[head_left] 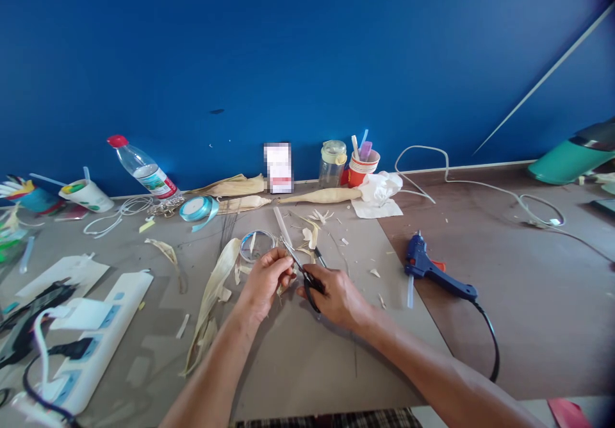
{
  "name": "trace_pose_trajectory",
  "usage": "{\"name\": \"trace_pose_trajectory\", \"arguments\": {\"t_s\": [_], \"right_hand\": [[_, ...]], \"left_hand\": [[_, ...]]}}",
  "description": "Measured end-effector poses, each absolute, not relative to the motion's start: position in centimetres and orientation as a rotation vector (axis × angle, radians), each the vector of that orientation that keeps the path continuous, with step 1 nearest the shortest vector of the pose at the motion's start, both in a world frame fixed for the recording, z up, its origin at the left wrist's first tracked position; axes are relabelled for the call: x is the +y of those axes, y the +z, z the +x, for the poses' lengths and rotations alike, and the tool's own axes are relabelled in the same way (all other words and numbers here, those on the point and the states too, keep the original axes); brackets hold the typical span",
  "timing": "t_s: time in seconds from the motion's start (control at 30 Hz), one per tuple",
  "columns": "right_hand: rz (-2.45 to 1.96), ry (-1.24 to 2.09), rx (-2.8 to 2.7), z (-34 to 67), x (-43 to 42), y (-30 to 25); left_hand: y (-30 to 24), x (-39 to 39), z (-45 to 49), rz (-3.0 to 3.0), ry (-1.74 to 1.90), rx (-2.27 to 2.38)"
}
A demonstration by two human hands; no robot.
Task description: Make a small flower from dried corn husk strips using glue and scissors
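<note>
My right hand (336, 293) is closed around the black handles of a pair of scissors (312, 290), whose blades point up and to the left. Close beside the blades, my left hand (271, 277) pinches something small; a thin pale scrap shows below its fingertips, but the piece itself is mostly hidden. A long strip of dried corn husk (211, 303) lies left of my left hand. Just beyond the hands are a ring-shaped roll (258, 246), a clear glue stick (282, 225) and scattered husk scraps (310, 232).
A blue glue gun (432, 268) lies at right, its cord trailing toward me. A white power strip (103, 345) with plugs occupies the left. Along the wall stand a tilted water bottle (151, 175), a ribbon spool (195, 208), a glass jar (332, 165) and paper cups (360, 170).
</note>
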State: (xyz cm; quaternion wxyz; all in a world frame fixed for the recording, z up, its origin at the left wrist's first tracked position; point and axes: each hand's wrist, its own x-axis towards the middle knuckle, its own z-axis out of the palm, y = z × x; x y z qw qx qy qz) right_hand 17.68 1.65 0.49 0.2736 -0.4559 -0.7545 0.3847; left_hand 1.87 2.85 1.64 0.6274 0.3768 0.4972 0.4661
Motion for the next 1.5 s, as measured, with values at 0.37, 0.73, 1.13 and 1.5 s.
{"name": "trace_pose_trajectory", "arguments": {"t_s": [0.37, 0.73, 1.13, 1.5], "right_hand": [[-1.245, 1.081, -2.009, 17.6, 1.5, 0.8], [-1.222, 1.093, -2.004, 17.8, 1.4, 0.4], [-1.465, 0.855, -1.973, 19.3, 3.0, 0.4], [-1.454, 0.791, -2.063, 20.3, 3.7, 0.7]], "left_hand": [[2.0, 2.7, 1.6, 0.833, 1.063, 1.136], [2.2, 2.7, 1.5, 0.823, 1.051, 1.176], [2.0, 2.8, 1.3, 0.858, 1.072, 1.133], [1.8, 2.9, 1.6, 0.836, 1.089, 1.040]]}}
